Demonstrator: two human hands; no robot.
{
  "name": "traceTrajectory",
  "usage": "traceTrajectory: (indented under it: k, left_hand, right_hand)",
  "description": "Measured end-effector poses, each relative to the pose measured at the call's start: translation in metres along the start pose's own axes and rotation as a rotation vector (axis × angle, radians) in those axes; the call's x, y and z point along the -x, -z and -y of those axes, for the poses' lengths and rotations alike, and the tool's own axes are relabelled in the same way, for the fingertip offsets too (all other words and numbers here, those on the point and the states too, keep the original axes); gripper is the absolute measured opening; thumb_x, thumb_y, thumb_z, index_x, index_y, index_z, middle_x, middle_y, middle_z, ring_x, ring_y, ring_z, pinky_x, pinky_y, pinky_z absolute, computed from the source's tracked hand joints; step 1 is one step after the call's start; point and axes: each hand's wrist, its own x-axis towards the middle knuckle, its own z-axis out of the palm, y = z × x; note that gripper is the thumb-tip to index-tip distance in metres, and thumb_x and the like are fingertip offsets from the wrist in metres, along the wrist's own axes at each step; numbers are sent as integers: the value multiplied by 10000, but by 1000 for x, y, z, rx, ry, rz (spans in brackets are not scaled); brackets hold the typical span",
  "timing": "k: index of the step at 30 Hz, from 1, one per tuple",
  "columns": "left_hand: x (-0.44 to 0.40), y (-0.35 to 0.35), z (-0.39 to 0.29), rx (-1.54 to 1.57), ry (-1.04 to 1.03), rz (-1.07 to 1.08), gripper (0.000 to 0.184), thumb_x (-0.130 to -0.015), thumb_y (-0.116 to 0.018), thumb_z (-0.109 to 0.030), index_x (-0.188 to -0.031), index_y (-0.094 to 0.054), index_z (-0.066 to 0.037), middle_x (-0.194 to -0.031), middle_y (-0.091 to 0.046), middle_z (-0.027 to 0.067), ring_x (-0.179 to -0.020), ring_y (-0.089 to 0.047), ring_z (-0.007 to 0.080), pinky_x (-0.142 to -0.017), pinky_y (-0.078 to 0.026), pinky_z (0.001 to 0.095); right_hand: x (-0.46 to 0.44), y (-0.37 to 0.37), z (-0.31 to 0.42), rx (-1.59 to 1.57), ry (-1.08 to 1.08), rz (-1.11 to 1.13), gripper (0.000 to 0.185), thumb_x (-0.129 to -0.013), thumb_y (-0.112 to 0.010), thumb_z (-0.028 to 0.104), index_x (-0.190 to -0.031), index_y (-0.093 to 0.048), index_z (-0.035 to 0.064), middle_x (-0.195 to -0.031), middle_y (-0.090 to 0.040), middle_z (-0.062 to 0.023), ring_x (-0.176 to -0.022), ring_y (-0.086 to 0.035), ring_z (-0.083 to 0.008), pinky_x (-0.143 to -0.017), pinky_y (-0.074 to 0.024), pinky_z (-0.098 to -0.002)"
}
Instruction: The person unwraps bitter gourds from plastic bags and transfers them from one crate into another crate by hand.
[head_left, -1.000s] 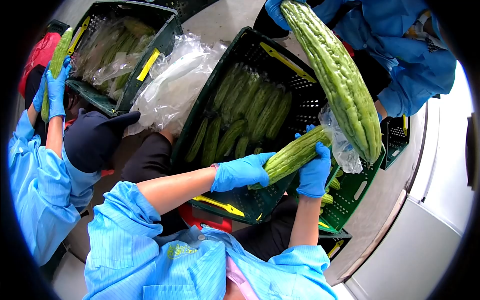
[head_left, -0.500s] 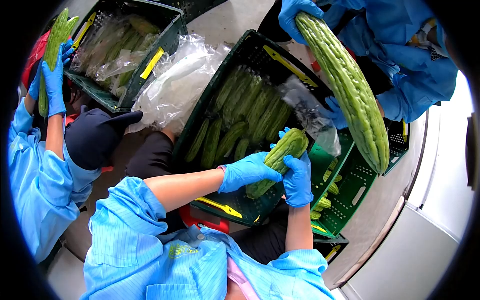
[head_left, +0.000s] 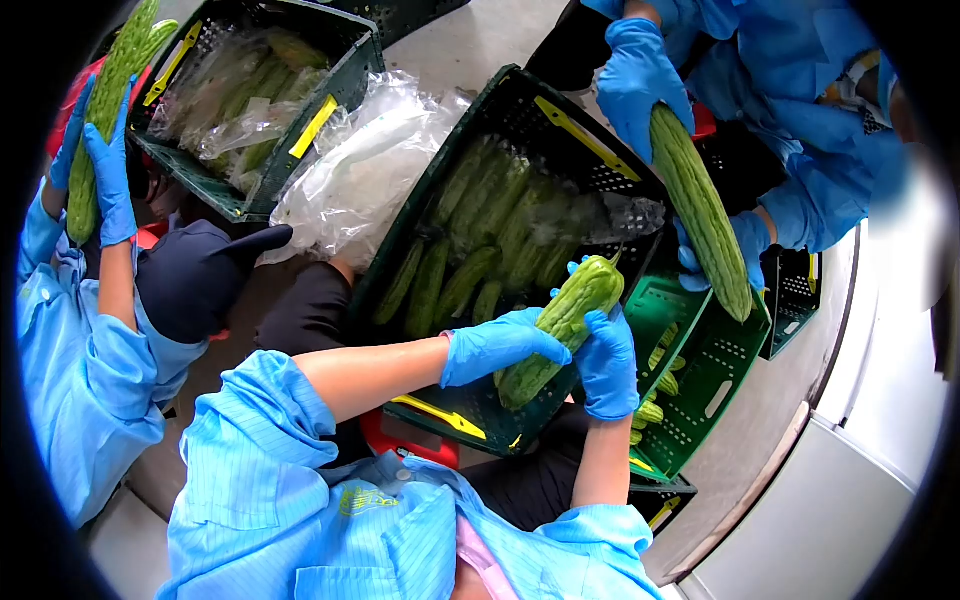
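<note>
grey flooring (head_left: 440, 45) is showing between crates, and a dark crate (head_left: 530, 115) is standing before the wearer, containing several long gourds (head_left: 425, 290). clear film (head_left: 350, 175) is lying bunched beside it. above the crate's near end, a bumpy green gourd (head_left: 575, 305) is slanting between both gloved hands. the left hand (head_left: 505, 348) is gripping its lower half, fingers partly curled around the girth; the right hand (head_left: 608, 365) is bracing the upper side, its fingers also part-curled. fingertips behind the gourd are showing, but their owner cannot be told. for sound handling, both palms should be sharing the weight and light, even pressure should be sparing the ridges. at the right, a co-worker's hands (head_left: 640, 85) are supporting a longer gourd (head_left: 700, 210) near a green crate (head_left: 725, 375).
</note>
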Motion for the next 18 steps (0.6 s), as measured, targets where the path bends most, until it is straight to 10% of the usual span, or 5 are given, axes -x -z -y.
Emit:
traceTrajectory:
  k: [10,18]
  left_hand:
    - [11,1,-8,101,44,70,623,-915,-676,-396,-1411,-512,-57,-1293,-607,68,-1169,-561,132,-1034,-413,297]
    - [39,-2,-41,83,205,-95,651,-889,-647,-562,-1272,-637,-36,-1108,-694,105,-944,-660,155,-862,-516,304]
  right_hand:
    - [-13,31,-15,-24,-90,-281,561,-1010,-556,355,-1457,-446,35,-1426,-527,-116,-1258,-552,-242,-1091,-421,-398]
    - [-15,19,5,852,348,-318,640,-902,-483,-93,-1512,-383,73,-1516,-425,-89,-1374,-410,-183,-1120,-336,-337]
